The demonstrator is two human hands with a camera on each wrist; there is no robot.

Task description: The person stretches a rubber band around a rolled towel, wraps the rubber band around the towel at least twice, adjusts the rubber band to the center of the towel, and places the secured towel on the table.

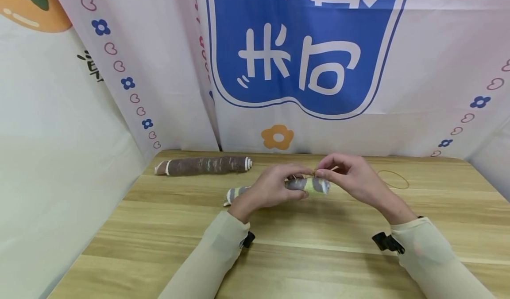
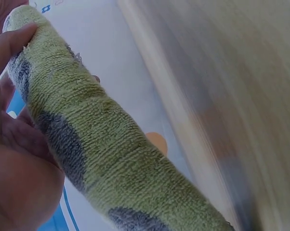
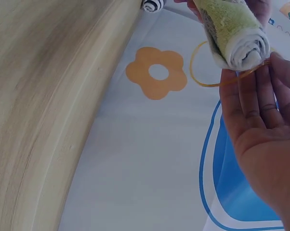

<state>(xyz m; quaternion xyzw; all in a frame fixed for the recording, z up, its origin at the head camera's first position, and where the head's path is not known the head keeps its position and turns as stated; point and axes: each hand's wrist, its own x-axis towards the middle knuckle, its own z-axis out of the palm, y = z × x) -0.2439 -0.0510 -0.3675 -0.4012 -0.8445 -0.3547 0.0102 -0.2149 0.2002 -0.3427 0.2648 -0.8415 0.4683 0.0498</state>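
Note:
A rolled towel (image 1: 308,185), yellow-green with grey patches, lies crosswise in my left hand (image 1: 272,186). The thumb runs along its near side and the fingers go over the far side, as the left wrist view also shows with the towel's fuzzy surface (image 2: 106,130). At the towel's right end, my right hand (image 1: 356,179) pinches a thin yellow rubber band (image 3: 210,86) between thumb and fingers. In the right wrist view, the band's loop hangs beside the towel's white spiral end (image 3: 246,50). Part of the band is hidden by the towel and fingers.
A brown rolled towel (image 1: 205,166) lies at the table's back left, with a pale stripe near its left end. Another yellow rubber band (image 1: 398,185) rests on the wooden table (image 1: 303,263) right of my right hand. A printed curtain (image 1: 243,130) hangs behind the back edge.

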